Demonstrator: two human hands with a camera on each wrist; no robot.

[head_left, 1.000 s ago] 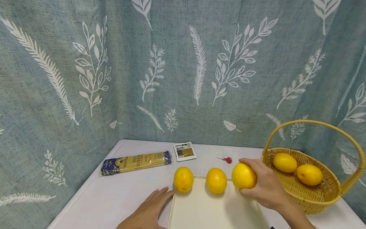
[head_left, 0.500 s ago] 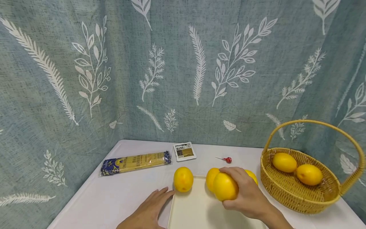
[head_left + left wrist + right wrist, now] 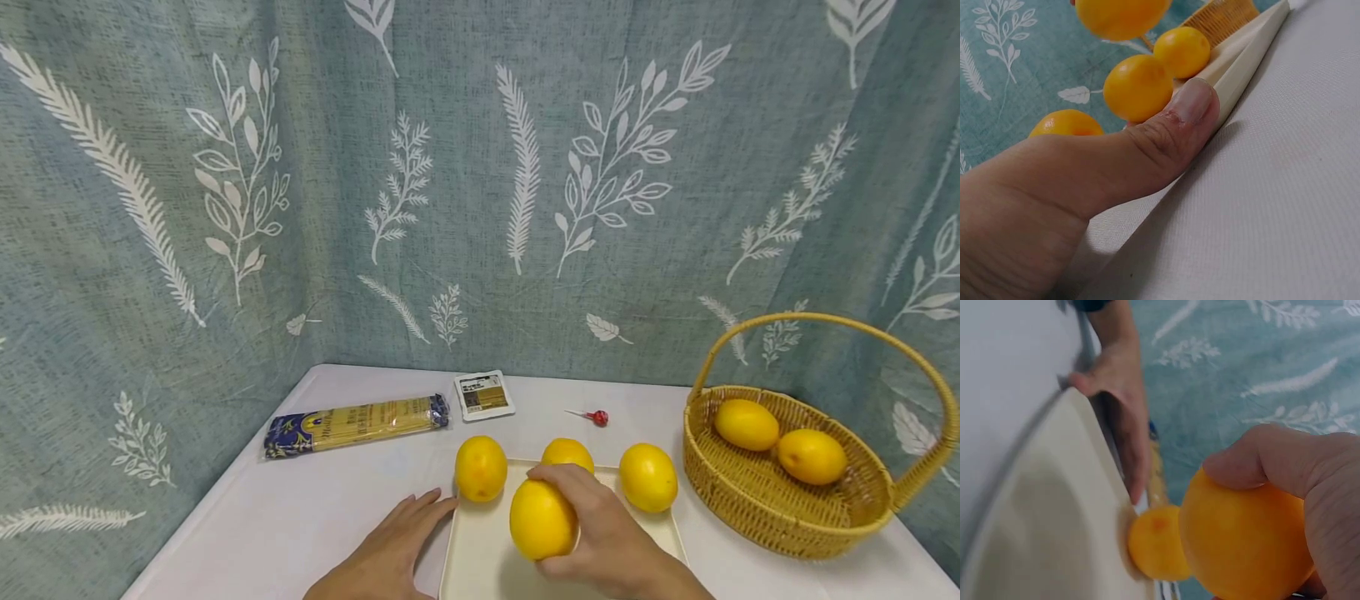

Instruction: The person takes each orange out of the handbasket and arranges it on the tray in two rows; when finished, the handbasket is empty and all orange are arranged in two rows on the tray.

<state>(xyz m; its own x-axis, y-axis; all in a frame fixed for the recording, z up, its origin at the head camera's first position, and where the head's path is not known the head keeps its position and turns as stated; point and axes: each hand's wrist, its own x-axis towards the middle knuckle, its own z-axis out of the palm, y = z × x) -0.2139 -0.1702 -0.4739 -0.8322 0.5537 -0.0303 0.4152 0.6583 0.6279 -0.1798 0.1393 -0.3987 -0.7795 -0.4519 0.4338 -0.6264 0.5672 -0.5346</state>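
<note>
Right hand (image 3: 600, 533) curled round a smooth oval yellow lemon (image 3: 542, 518), held over the shallow cream rectangular tray (image 3: 480, 558). Left hand (image 3: 390, 550) flat, fingers straight, against the tray's left rim. Long axis near upright, tilted slightly. Risk, probably: rolling off on release and knocking the three yellow lemons (image 3: 567, 454) along the far edge.
</note>
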